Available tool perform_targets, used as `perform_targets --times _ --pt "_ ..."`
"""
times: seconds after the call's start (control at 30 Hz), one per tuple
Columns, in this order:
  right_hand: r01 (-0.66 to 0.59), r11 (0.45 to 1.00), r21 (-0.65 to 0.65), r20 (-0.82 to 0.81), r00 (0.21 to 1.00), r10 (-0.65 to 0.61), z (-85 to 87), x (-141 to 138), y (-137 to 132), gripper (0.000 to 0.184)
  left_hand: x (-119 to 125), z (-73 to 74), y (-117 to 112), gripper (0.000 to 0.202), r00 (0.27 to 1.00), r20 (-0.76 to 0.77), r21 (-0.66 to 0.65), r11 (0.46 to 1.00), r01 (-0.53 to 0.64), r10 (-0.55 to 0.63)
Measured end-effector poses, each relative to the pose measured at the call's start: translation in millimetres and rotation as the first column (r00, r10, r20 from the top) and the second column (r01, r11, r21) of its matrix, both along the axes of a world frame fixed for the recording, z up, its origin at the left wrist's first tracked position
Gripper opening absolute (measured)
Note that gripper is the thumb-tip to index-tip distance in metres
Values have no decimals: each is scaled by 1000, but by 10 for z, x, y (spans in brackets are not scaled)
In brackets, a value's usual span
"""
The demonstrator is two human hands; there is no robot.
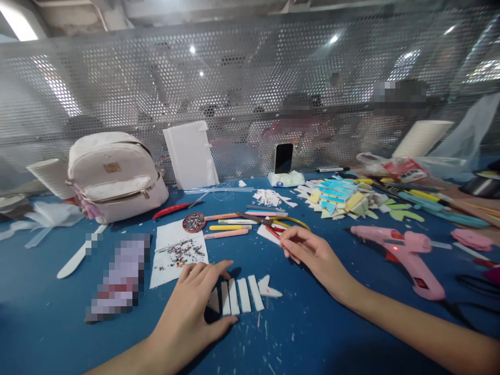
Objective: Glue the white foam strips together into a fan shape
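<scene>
The left hand [191, 307] is laid flat, fingers spread, on a row of white strips [244, 295] on the blue table [312, 333]. The right hand [312, 255] is set with its fingertips at the scissors [272, 229]; a firm hold cannot be told. A pink glue gun [406, 255] is seen right of that hand, and a glitter-strewn paper [172, 260] just beyond the left one.

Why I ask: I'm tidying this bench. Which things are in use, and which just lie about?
In use: left hand on white foam strips; right hand at the scissors.
Lying about: backpack, pink glue gun, phone, coloured foam scraps, red pliers.
</scene>
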State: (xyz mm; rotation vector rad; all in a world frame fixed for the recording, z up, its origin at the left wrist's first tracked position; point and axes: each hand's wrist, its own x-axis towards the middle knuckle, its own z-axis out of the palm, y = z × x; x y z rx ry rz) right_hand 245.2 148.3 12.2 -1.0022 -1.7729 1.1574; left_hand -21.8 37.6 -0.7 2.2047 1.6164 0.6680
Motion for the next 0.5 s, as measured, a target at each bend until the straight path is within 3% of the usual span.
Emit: perform_targets --times 0.27,0.4,0.5 --pt "-13 1000 -15 -17 1000 12 -13 7 -2 30 23 -7 20 75 1000 -23 20 1000 19 -18" --pt "-11 1000 -18 -15 1000 10 -20 11 11 30 -57 -27 -12 88 999 -35 38 999 10 -9" --pt "-12 1000 -18 -13 1000 11 -28 14 18 29 -173 -51 -69 86 998 -54 30 999 -15 16"
